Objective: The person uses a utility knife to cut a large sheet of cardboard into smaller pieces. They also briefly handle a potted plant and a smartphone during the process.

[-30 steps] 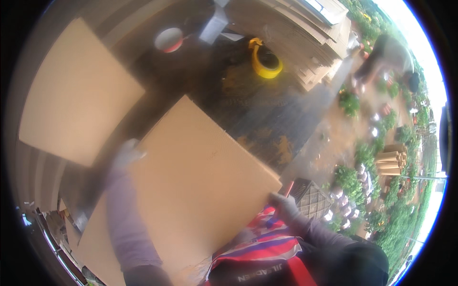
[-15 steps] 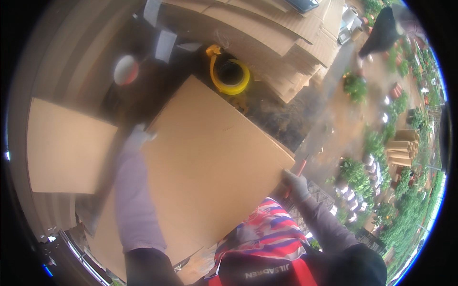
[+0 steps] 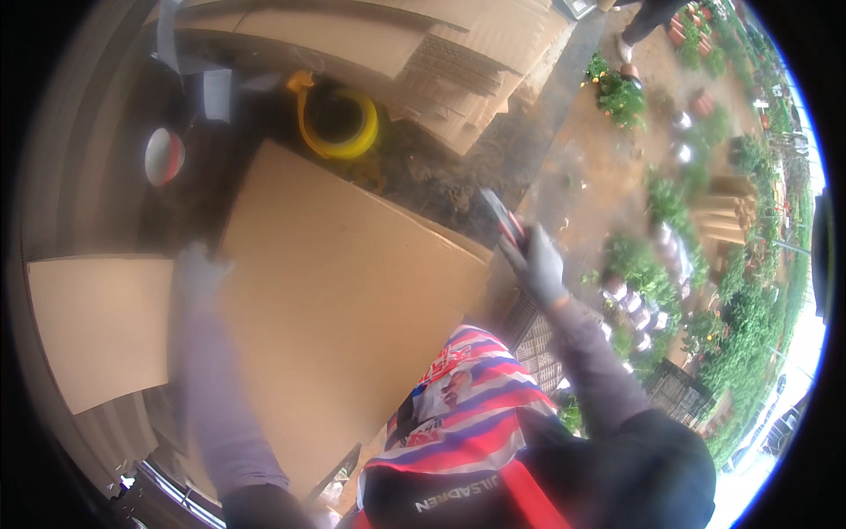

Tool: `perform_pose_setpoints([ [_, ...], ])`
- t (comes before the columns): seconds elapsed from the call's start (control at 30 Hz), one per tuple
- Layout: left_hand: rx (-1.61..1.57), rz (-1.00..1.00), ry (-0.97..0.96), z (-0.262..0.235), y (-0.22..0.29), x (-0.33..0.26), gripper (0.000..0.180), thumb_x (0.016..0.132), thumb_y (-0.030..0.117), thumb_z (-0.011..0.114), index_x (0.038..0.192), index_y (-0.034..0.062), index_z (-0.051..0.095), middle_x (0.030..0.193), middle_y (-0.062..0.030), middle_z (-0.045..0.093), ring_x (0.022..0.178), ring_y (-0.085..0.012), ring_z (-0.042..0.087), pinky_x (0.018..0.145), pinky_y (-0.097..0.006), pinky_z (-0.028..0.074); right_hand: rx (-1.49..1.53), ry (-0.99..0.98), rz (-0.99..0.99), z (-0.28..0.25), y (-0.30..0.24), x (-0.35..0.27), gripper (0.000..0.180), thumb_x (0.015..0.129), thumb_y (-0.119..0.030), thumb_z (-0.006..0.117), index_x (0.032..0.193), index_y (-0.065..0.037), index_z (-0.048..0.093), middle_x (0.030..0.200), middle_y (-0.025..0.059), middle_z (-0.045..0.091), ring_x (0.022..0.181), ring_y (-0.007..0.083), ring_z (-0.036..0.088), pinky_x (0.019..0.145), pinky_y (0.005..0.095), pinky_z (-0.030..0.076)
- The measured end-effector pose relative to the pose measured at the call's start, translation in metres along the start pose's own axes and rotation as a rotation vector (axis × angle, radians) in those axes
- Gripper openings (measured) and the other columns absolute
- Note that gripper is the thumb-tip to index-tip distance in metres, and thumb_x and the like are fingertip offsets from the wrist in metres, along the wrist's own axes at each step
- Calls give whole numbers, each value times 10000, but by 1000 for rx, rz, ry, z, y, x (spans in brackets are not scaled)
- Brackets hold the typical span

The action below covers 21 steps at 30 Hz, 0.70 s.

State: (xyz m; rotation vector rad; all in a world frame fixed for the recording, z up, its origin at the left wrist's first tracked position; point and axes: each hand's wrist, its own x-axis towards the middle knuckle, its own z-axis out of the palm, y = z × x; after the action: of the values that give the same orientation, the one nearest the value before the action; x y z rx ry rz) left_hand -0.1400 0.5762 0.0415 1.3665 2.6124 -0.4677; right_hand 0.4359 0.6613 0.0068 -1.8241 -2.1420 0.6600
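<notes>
The left hand is blurred, so whether its fingers grip or merely touch the cardboard sheet cannot be told. The right hand hides part of the red-and-grey tool. The upper edge cuts off a co-worker and the cardboard stack.

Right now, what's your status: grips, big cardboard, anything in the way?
Left grip, blurred, at left edge of large cardboard. Right grip, by cardboard's right corner, closed around red-grey tool. Yellow roll beyond cardboard's far edge.
</notes>
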Motion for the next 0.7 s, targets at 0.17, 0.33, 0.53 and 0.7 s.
perform_pose_setpoints([
  [0.17, -377, -177, 50, 46, -9, -16, 367, 766, 359, 756, 902, 32, 659, 834, -174, 684, 812, -350, 664, 708, -438, 522, -140, -36, -170, 32, -9, 82, 404, 866, -197, 616, 1260, -143, 545, 1039, 143, 624, 870, 354, 640, 700, 440, 520],
  [0.33, -520, -185, 175, 78, -15, -26, 323, 818, 343, 707, 877, 30, 658, 804, -175, 680, 764, -341, 652, 690, -433, 516, -374, 382, -429, 23, -30, 91, 444, 854, -148, 576, 1294, -113, 529, 1002, 118, 614, 959, 304, 606, 793, 447, 490],
  [0.53, -659, -267, 286, 70, -2, -37, 265, 776, 273, 742, 871, 46, 644, 829, -164, 673, 747, -305, 631, 679, -415, 498, -54, -184, -598, 18, -138, 10, 859, 731, -404, 775, 1438, -88, 403, 1487, 187, 368, 1395, 398, 300, 1113, 553, 253],
  [0.7, -709, -328, 407, 85, 10, -34, 243, 766, 266, 732, 829, 55, 629, 784, -139, 646, 735, -260, 594, 671, -421, 469, -157, -284, -819, 89, -225, -11, 944, 748, -568, 708, 1486, -107, 345, 1539, 188, 296, 1431, 417, 223, 1155, 585, 154],
])
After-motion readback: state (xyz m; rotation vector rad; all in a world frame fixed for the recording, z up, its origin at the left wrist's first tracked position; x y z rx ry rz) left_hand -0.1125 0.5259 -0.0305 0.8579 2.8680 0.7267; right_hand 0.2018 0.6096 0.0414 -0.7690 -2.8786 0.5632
